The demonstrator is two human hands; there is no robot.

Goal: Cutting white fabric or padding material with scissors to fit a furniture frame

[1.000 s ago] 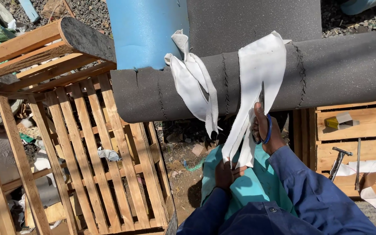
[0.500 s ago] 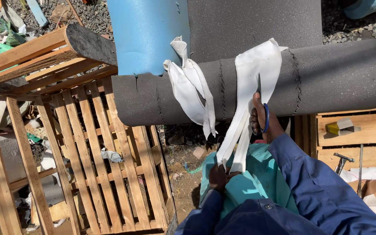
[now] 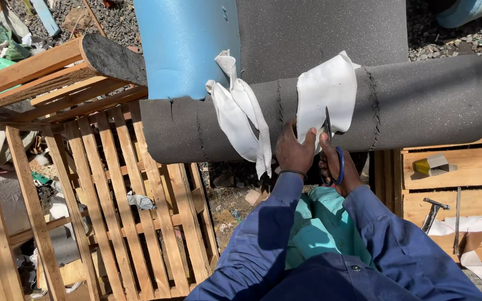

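Cloth [image 3: 323,92] hangs over the grey foam roll [image 3: 419,106], running top to bottom straight ahead of both hands: left hand [image 3: 294,147] pinches its lower edge, right hand [image 3: 338,164] grips blue scissors [image 3: 333,142] pointing up beside it.

support: wooden pallets [image 3: 140,223] | on them: grey foam roll [image 3: 430,106], hammer [image 3: 432,213], white strips [image 3: 475,226]
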